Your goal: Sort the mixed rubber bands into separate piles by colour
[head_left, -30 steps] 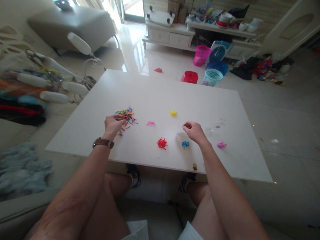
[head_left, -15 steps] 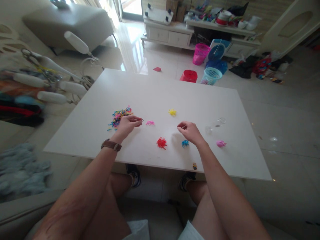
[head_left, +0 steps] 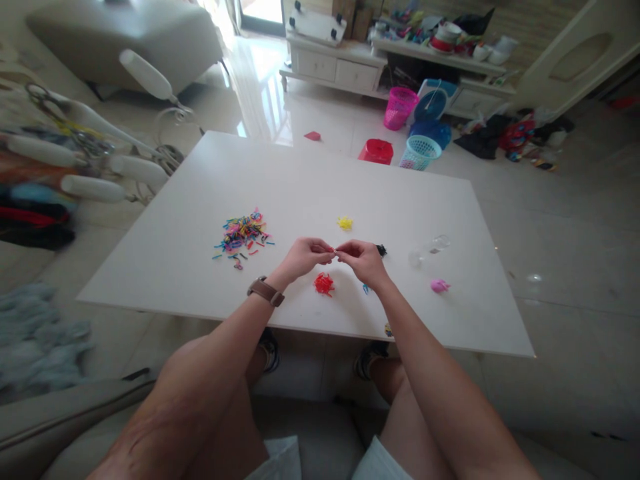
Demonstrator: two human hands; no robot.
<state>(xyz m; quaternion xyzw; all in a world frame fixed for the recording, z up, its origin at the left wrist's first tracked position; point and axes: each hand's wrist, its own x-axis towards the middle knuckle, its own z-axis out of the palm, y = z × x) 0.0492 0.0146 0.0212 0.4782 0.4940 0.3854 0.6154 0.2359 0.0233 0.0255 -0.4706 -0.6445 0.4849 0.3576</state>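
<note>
My left hand (head_left: 304,257) and my right hand (head_left: 364,260) meet fingertip to fingertip above the middle of the white table (head_left: 310,180). Both pinch a tiny piece between them, too small to name. A mixed pile of small coloured pieces (head_left: 241,233) lies to the left. Small sorted clumps lie around my hands: red (head_left: 323,284) just below them, yellow (head_left: 345,223) beyond them, blue (head_left: 366,289) partly hidden under my right wrist, and a dark bit (head_left: 381,250) by my right hand. My left wrist wears a brown watch strap (head_left: 265,291).
A pink lump (head_left: 440,286) and a clear plastic item (head_left: 429,250) lie on the table's right part. On the floor beyond stand a red tub (head_left: 376,152), a pink basket (head_left: 399,109) and a light blue basket (head_left: 420,153). A rack with clothes stands at the left.
My left hand left the mixed pile and travelled right with a pinched piece. My right hand shifted slightly left to meet it. The pink clump is hidden behind my hands now.
</note>
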